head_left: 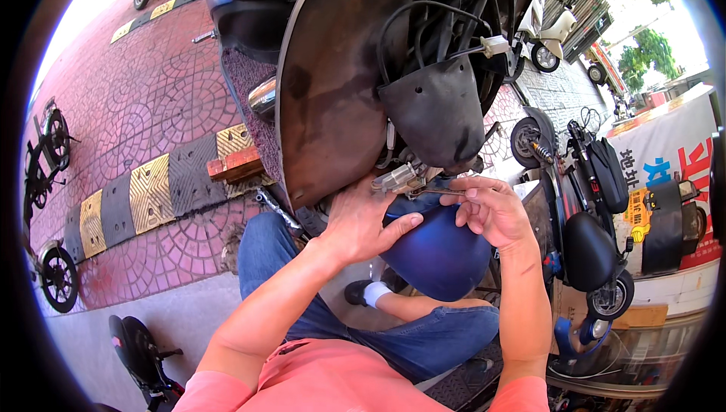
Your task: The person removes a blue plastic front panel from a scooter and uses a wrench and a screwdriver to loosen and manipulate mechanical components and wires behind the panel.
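Note:
My left hand (357, 223) reaches under the lower edge of a large brown, curved scooter panel (340, 87). Its thumb is stretched out to the right, and its other fingers are mostly hidden. Right against those fingers lies a whitish plastic wire connector (401, 178); whether they grip it is unclear. My right hand (491, 209) pinches a thin, dark strip (446, 190) between thumb and forefinger, beside the connector. Below both hands is a smooth dark blue, rounded cover (442, 253). A black plastic cover (439, 109) with cables hangs just above.
Another white connector (495, 46) dangles on wires at the upper right. A reddish block (234, 164) sits by the yellow-and-black speed bump (151, 191) on the left. Parked to the right is a black electric scooter (590, 249), near a printed banner (665, 140).

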`<state>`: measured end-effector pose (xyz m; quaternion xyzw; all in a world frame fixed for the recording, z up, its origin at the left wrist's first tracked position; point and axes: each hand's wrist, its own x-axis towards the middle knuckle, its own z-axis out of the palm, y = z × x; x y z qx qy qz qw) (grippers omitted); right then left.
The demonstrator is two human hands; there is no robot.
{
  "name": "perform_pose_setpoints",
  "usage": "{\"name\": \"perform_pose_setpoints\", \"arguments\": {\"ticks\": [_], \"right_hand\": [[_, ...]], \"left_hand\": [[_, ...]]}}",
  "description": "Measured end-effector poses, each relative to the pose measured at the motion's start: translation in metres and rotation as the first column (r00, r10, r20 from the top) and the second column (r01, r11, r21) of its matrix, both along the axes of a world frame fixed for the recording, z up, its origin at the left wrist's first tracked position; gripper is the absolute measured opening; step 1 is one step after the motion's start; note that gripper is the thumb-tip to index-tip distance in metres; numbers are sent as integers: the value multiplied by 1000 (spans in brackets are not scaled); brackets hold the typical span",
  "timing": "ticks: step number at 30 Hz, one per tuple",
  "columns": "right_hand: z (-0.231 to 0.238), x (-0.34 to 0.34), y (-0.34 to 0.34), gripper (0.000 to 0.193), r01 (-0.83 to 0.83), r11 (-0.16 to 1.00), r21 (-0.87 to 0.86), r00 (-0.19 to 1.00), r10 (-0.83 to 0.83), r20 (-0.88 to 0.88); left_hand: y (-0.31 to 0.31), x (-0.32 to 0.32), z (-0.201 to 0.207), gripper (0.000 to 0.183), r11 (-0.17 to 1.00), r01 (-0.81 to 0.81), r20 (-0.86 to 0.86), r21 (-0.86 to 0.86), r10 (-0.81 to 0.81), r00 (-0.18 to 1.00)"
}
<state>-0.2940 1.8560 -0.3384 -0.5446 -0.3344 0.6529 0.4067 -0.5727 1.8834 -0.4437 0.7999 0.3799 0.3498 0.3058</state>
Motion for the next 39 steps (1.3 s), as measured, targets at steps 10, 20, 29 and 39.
{"name": "perform_pose_setpoints", "arguments": {"ticks": [10, 20, 29, 39], "right_hand": [[2, -9, 23, 19, 130, 980, -152, 980, -103, 170], [12, -27, -3, 21, 139, 990, 24, 906, -137, 400], [-6, -142, -81, 16, -306, 746, 591, 654, -286, 700], [13, -30, -10, 26, 237, 968, 79, 935, -250, 252]], "left_hand": [[-3, 1, 1, 63, 998, -32, -21, 45, 33, 999], [-4, 1, -1, 54, 995, -54, 47, 87, 50, 998], [-5, 2, 0, 57, 996, -84, 75, 29, 82, 994], [-5, 1, 0, 57, 997, -56, -17, 59, 58, 998]]}}
